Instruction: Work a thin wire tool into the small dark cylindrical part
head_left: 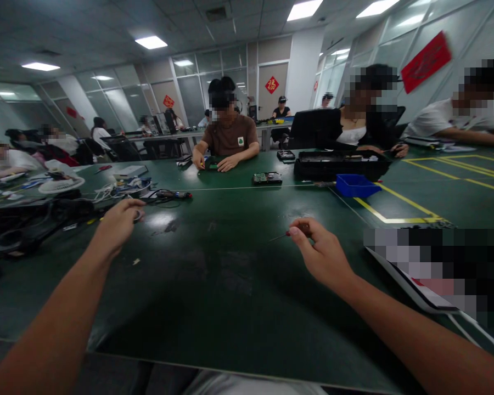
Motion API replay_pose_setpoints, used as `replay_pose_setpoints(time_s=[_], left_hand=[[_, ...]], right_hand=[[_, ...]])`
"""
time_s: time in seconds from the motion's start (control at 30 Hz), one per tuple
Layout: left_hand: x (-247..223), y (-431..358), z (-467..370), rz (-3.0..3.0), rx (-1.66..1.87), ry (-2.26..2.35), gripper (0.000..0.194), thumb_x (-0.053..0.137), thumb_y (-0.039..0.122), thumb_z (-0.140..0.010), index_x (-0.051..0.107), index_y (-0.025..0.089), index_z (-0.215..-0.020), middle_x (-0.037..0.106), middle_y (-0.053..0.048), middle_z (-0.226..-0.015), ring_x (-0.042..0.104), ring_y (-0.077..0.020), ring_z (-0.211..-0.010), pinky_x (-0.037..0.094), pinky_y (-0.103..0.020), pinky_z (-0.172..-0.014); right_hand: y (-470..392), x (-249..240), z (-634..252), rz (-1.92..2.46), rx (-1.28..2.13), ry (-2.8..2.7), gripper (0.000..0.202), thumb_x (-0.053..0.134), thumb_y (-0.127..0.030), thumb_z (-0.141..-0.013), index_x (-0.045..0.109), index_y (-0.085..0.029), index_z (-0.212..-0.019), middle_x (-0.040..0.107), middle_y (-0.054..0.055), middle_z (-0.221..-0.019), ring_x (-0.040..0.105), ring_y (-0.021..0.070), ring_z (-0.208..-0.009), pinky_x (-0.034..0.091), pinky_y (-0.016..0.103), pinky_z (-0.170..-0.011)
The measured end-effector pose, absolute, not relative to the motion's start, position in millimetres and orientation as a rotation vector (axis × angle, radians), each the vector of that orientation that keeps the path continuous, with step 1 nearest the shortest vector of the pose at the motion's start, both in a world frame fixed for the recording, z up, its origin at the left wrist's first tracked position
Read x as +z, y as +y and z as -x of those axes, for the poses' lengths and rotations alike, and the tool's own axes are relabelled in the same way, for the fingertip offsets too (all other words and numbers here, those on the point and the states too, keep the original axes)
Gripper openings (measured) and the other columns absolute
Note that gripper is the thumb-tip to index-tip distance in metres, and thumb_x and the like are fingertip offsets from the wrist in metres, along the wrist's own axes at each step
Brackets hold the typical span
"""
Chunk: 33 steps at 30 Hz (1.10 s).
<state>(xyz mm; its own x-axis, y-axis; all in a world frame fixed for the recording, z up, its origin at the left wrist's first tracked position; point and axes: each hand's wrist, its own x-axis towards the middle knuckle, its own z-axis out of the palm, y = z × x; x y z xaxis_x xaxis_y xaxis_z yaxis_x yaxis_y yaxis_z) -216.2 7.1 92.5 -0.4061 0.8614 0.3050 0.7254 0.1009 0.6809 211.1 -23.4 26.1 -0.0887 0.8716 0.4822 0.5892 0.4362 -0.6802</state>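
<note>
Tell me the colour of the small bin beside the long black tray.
The bin is blue, seen best in the head view.

one sign can be read: on a red diamond (272, 84), the gold character 福 is shown right way up. the diamond is hung on a door (267, 105) at the back of the room. to its left, a smaller, tilted red sign (168, 101) is seen, but its marks are too small to be read for sure. farther left, another red sign (71, 112) is too blurry to be read. on the glass at the right, a big red sheet (426, 62) is marked with dark shapes that cannot be made out. on a brown shirt (228, 133), a white patch (241, 141) with a green shape is seen.
</note>
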Motion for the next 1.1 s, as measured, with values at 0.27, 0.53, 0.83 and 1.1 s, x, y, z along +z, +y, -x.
replay_pose_setpoints(time_s=[0.27,0.53,0.83,1.1], left_hand=[[79.7,11.0,64.3,-1.673,1.051,1.413,0.029,0.045,0.021,-0.081,0.059,0.019,-0.107,0.060,-0.001,-0.084,0.056,-0.0174,-0.082,0.041,-0.028,-0.076],[41.5,1.0,-1.7,-1.732,0.864,1.091,0.030,0.047,0.021,-0.079,0.057,0.019,-0.108,0.059,-0.003,-0.094,0.054,-0.0181,-0.087,0.040,-0.031,-0.080],[0.7,6.1,11.4,-1.977,0.830,1.147,0.027,0.065,0.018,-0.082,0.059,0.023,-0.108,0.062,-0.002,-0.108,0.057,-0.0190,-0.100,0.043,-0.032,-0.088],[-10.9,13.0,11.3,-1.886,0.924,1.054,0.037,0.068,0.014,-0.082,0.063,0.025,-0.117,0.063,-0.003,-0.120,0.057,-0.0206,-0.114,0.041,-0.037,-0.105]], right_hand=[[-25.3,25.8,-213.0,1.249,0.396,-1.778,0.026,0.050,-0.040,-0.097,0.061,-0.021,-0.110,0.072,0.007,-0.096,0.069,0.0223,-0.088,0.050,0.036,-0.075],[-27.0,32.3,-208.1,1.261,0.313,-1.853,0.023,0.054,-0.039,-0.094,0.067,-0.021,-0.092,0.072,0.003,-0.080,0.067,0.0197,-0.073,0.048,0.031,-0.065],[-32.4,31.4,-207.1,1.257,0.300,-1.873,0.022,0.061,-0.042,-0.090,0.066,-0.021,-0.083,0.068,0.000,-0.069,0.063,0.0162,-0.060,0.044,0.027,-0.055],[-37.6,30.1,-211.0,1.099,0.290,-1.736,0.022,0.057,-0.035,-0.094,0.065,-0.021,-0.109,0.077,0.004,-0.088,0.073,0.0207,-0.079,0.053,0.032,-0.068]])
